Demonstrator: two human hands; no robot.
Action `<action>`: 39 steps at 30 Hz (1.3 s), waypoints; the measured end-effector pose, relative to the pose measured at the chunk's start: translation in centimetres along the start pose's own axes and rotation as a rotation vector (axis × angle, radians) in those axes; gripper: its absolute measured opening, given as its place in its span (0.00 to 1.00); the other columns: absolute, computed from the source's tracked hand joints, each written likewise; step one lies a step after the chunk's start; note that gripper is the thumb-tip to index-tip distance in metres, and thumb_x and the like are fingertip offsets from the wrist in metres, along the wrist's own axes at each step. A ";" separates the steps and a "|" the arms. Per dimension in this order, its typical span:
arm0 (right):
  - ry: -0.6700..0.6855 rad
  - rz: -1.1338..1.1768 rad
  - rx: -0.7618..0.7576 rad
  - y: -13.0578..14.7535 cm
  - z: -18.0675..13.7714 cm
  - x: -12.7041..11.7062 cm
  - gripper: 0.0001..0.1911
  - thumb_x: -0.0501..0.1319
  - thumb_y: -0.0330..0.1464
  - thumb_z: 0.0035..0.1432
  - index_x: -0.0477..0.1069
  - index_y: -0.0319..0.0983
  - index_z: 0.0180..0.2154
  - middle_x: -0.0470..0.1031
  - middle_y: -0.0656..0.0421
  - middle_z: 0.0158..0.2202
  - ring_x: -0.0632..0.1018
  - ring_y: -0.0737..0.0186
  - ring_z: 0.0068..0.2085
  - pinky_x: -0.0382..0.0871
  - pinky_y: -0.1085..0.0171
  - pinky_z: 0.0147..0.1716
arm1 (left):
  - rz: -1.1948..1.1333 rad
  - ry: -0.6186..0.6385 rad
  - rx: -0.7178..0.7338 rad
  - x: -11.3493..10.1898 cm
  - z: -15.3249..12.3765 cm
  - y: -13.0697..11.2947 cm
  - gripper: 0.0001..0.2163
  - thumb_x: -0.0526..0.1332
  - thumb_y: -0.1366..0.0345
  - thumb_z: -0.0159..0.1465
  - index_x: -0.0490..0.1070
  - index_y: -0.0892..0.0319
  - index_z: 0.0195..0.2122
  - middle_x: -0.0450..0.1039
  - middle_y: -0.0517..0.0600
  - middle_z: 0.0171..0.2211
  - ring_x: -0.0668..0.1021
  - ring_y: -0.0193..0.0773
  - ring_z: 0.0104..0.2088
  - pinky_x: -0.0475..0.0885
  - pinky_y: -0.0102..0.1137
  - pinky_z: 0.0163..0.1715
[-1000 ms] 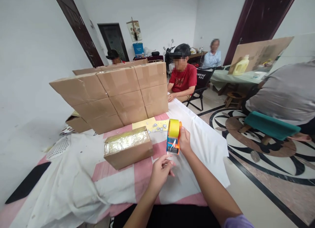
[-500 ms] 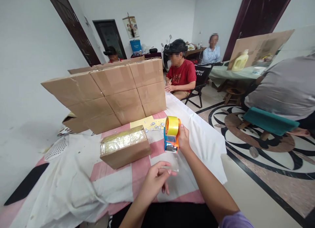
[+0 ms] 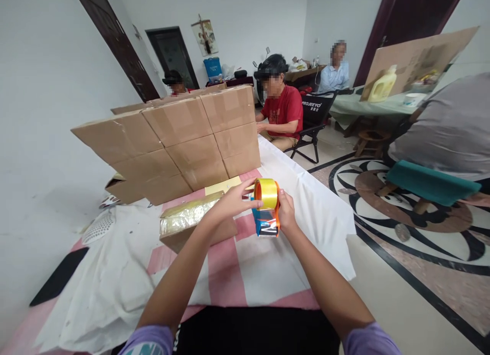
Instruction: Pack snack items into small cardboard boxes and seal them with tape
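Note:
My right hand (image 3: 286, 212) grips an orange and blue tape dispenser (image 3: 267, 212) with a yellow tape roll, held just above the table. My left hand (image 3: 231, 200) reaches across to the dispenser, with its fingertips pinched at the roll's left side. Behind my left forearm lies a small cardboard box (image 3: 184, 223) with a shiny taped top, resting on the pink and white cloth (image 3: 245, 263).
A wall of stacked cardboard boxes (image 3: 179, 140) stands at the table's far side. A yellow sheet (image 3: 222, 186) lies before it. A person in a red shirt (image 3: 281, 112) sits beyond the table; other people sit further back and at right.
My left hand has risen from near the table's front, where it held a pulled strip of tape, up to the tape roll. The dispenser has stayed about in place.

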State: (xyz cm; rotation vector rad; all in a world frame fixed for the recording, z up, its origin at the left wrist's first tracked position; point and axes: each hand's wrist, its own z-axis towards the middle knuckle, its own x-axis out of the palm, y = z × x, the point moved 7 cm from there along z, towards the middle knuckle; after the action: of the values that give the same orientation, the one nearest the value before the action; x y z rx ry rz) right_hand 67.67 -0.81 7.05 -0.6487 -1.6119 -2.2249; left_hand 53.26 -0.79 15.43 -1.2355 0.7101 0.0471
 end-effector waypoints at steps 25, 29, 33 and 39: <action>0.193 -0.280 -0.076 0.0 0.4 0.0 0.26 0.58 0.56 0.62 0.74 0.40 0.36 0.79 0.57 0.30 0.79 0.58 0.30 0.76 0.61 0.32 | -0.054 -0.246 -0.178 6.2 -4.2 4.5 0.06 0.66 0.61 0.62 0.83 0.54 0.35 0.75 0.56 0.55 0.67 0.50 0.65 0.60 0.44 0.65; 0.173 -0.355 -0.153 0.4 0.7 -0.3 0.26 0.58 0.57 0.62 0.72 0.40 0.34 0.78 0.58 0.27 0.78 0.59 0.27 0.75 0.61 0.30 | -0.196 -0.369 -0.113 6.3 -4.6 4.2 0.09 0.64 0.58 0.63 0.81 0.57 0.34 0.76 0.55 0.46 0.76 0.46 0.52 0.70 0.36 0.51; 0.141 -0.330 -0.182 0.7 0.8 -0.7 0.24 0.58 0.54 0.63 0.71 0.40 0.33 0.77 0.58 0.27 0.76 0.61 0.26 0.73 0.63 0.27 | -0.093 -0.378 -0.095 6.7 -4.9 3.2 0.11 0.63 0.56 0.64 0.81 0.57 0.33 0.76 0.50 0.33 0.75 0.38 0.34 0.68 0.31 0.36; 0.118 -0.370 -0.228 1.6 0.9 -1.1 0.22 0.59 0.52 0.62 0.71 0.40 0.31 0.72 0.60 0.25 0.72 0.62 0.26 0.69 0.63 0.27 | -0.106 -0.329 -0.186 6.5 -5.3 1.3 0.11 0.62 0.56 0.64 0.81 0.56 0.36 0.82 0.50 0.32 0.81 0.42 0.35 0.71 0.32 0.37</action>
State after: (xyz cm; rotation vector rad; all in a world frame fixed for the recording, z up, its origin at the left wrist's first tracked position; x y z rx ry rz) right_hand 69.55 -0.44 8.00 -0.2798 -1.5328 -2.6831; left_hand 55.33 -7.09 10.18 -1.4008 0.3588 0.2279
